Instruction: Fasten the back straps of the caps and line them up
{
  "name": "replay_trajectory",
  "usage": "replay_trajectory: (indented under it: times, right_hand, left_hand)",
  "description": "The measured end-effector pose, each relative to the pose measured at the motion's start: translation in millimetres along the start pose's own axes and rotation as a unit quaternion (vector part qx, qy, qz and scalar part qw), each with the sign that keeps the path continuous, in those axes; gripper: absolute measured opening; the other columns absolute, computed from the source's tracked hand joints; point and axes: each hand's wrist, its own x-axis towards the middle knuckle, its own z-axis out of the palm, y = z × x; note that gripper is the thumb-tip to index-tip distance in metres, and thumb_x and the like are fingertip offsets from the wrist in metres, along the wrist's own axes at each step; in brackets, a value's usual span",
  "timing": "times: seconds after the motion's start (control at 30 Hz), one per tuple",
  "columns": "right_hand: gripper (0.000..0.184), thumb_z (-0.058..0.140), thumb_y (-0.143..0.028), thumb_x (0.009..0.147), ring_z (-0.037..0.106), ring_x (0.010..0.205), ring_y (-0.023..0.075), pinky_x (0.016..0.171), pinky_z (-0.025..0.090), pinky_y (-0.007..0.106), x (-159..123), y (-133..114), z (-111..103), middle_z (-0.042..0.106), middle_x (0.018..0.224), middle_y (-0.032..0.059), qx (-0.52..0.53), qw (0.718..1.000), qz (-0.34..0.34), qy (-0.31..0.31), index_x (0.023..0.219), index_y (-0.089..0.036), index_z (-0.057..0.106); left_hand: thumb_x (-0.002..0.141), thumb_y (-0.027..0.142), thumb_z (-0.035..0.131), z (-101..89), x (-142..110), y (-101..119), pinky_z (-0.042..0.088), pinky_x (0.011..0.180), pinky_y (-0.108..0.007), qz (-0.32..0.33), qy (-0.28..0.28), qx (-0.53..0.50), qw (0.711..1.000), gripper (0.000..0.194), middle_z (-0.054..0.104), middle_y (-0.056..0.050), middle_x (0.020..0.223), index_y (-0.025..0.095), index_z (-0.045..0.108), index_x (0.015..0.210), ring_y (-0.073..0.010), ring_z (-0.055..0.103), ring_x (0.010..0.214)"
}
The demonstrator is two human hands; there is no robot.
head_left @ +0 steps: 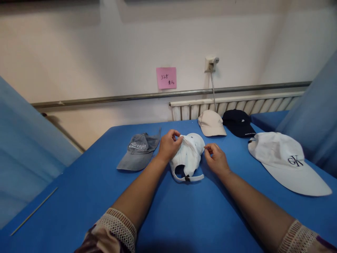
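A white baseball cap (190, 154) lies in front of me on the blue surface, its back strap and black buckle toward me and its brim pointing away. My left hand (170, 143) pinches the fabric at the left of the crown. At the cap's right side, my right hand (216, 158) has thumb and fingertips closed at the brim's edge. Left of it sits a grey cap (138, 151) with white lettering. Behind to the right are a beige cap (211, 123) and a navy cap (239, 123). A larger white cap (285, 160) with black letters lies at the right.
The blue bed (105, 196) meets a wall with a metal rail (131, 97) and a radiator (237, 103). A pink note (166, 78) and a socket (210, 65) with a cord are above. A thin stick (34, 211) lies at the left edge. Blue curtains (23, 151) hang at both sides.
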Motion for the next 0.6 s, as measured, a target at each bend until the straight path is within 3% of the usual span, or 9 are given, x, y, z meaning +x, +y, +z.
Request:
replay_trajectory:
  times: [0.13, 0.23, 0.3, 0.37, 0.5, 0.6]
  right_hand:
    - [0.016, 0.047, -0.015, 0.085, 0.060, 0.084, 0.0194, 0.078, 0.049, 0.033, -2, -13, -5, 0.062, 0.093, 0.0069, 0.066, 0.996, -0.065, -0.007, 0.096, -0.020, 0.057]
    - [0.020, 0.047, -0.012, 0.085, 0.060, 0.085, 0.0180, 0.078, 0.048, 0.031, -7, -25, -4, 0.063, 0.095, 0.0059, 0.092, 0.984, -0.113, -0.100, 0.099, -0.022, 0.057]
    - [0.020, 0.049, -0.012, 0.084, 0.059, 0.078, 0.0165, 0.073, 0.047, 0.029, -10, -28, -2, 0.062, 0.091, 0.0042, 0.085, 0.976, -0.111, -0.169, 0.099, -0.022, 0.058]
    - [0.019, 0.049, -0.012, 0.084, 0.059, 0.074, 0.0159, 0.070, 0.046, 0.028, -11, -28, 0, 0.061, 0.088, 0.0032, 0.073, 0.973, -0.093, -0.197, 0.097, -0.022, 0.059]
    - [0.018, 0.048, -0.015, 0.084, 0.060, 0.076, 0.0167, 0.072, 0.046, 0.029, -12, -22, 5, 0.063, 0.086, 0.0030, 0.061, 0.983, -0.046, -0.169, 0.094, -0.021, 0.062]
    - [0.017, 0.050, -0.019, 0.082, 0.060, 0.070, 0.0163, 0.069, 0.046, 0.029, -13, -16, 8, 0.065, 0.084, 0.0027, 0.060, 0.987, 0.020, -0.149, 0.091, -0.021, 0.064]
  left_hand:
    - [0.074, 0.034, 0.067, -7.8, 12, 0, 0.039, 0.056, -0.023, -0.001, -0.044, -0.017, 0.999, 0.018, 0.055, 0.004, 0.062, 0.017, 0.063, 0.082, -0.0116, 0.051, 0.057]
    - [0.074, 0.032, 0.067, -14.4, 11, 0, 0.042, 0.060, -0.024, 0.008, -0.069, 0.006, 0.998, 0.016, 0.060, 0.002, 0.067, 0.017, 0.064, 0.082, -0.0126, 0.055, 0.061]
    - [0.076, 0.029, 0.065, -19.1, 3, -2, 0.045, 0.065, -0.026, -0.002, -0.062, 0.011, 0.998, 0.018, 0.064, 0.000, 0.074, 0.017, 0.065, 0.089, -0.0140, 0.058, 0.067]
    - [0.078, 0.029, 0.064, -25.1, -13, -4, 0.047, 0.070, -0.027, -0.011, -0.031, 0.008, 0.999, 0.024, 0.067, -0.002, 0.083, 0.017, 0.064, 0.099, -0.0155, 0.061, 0.073]
    - [0.083, 0.027, 0.059, -37.8, -70, -4, 0.048, 0.070, -0.027, -0.012, 0.036, 0.012, 0.999, 0.020, 0.067, -0.003, 0.086, 0.018, 0.061, 0.101, -0.0152, 0.060, 0.074]
    - [0.085, 0.029, 0.057, -40.6, -111, 2, 0.046, 0.070, -0.028, 0.018, -0.042, 0.062, 0.997, 0.011, 0.064, -0.002, 0.077, 0.019, 0.062, 0.088, -0.0162, 0.059, 0.071]
